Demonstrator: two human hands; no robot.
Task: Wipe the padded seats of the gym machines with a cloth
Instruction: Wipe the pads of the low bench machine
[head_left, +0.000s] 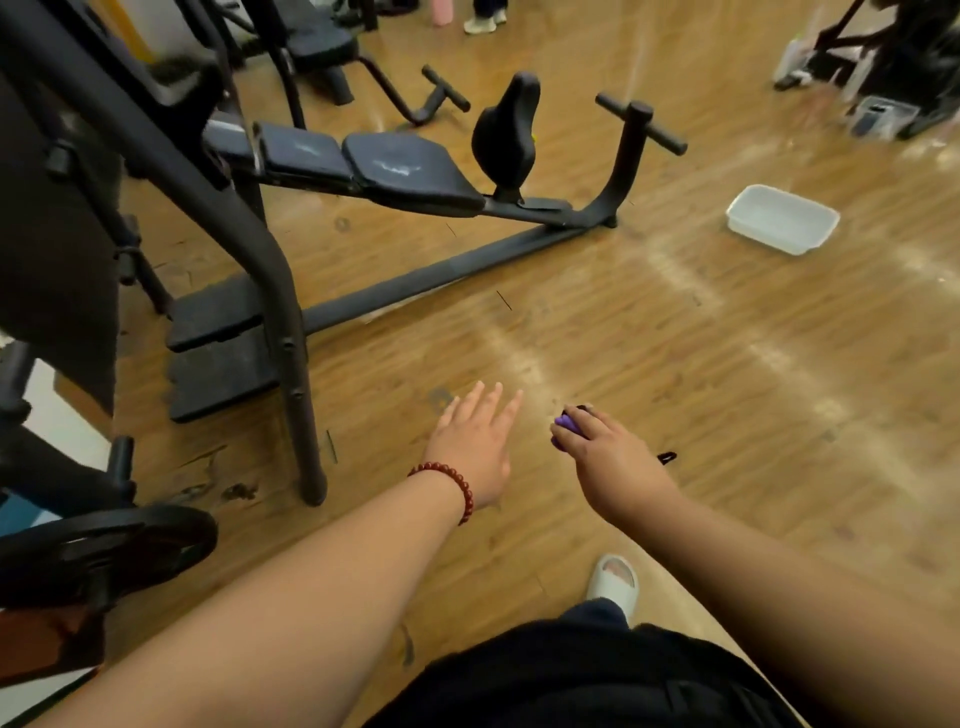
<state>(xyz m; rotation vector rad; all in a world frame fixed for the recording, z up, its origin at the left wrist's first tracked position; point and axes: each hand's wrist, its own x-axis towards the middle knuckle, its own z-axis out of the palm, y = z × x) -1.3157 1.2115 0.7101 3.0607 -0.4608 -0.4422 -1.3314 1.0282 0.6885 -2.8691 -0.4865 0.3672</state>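
Note:
A black gym machine stands at the upper left, with a padded seat (410, 169) and a second pad (306, 155) behind it, both showing pale smears. An upright black pad (505, 137) rises at the seat's front end. My left hand (475, 447), wearing a red bead bracelet, is stretched out over the floor with straight fingers and holds nothing. My right hand (608, 452) is beside it, fingers curled round a small purple thing (566, 423) with a black strap; I cannot tell whether it is the cloth. Both hands are well short of the seat.
A white plastic basin (782, 218) sits on the wooden floor at the right. The machine's black frame post (296, 395) and footplates (221, 343) lie left of my hands. A weight plate (104, 551) is at the lower left. Another bench and someone's shoes are far back.

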